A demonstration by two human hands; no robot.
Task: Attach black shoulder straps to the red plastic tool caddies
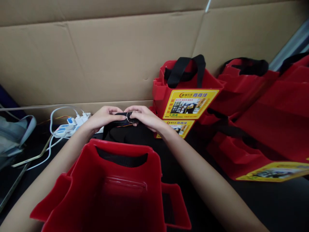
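Note:
Just beyond the far rim of a red plastic tool box [125,146], both hands are closed on a black webbing strap [118,120]. My left hand [105,116] pinches the strap from the left. On the right, my right hand [142,116] grips the strap's end beside a metal ring [130,117], its fingers partly hidden behind the strap. The box stands open toward me, with a slot in its far wall and side pockets. Nothing shows inside it, though its floor is dark.
Labelled red tool boxes [159,100] with black handles are stacked at right, with several more red boxes [277,112] beyond. A white power strip [64,130] with plugs and cables lies at left, near a clear plastic bag [9,138]. A cardboard wall [108,58] stands behind.

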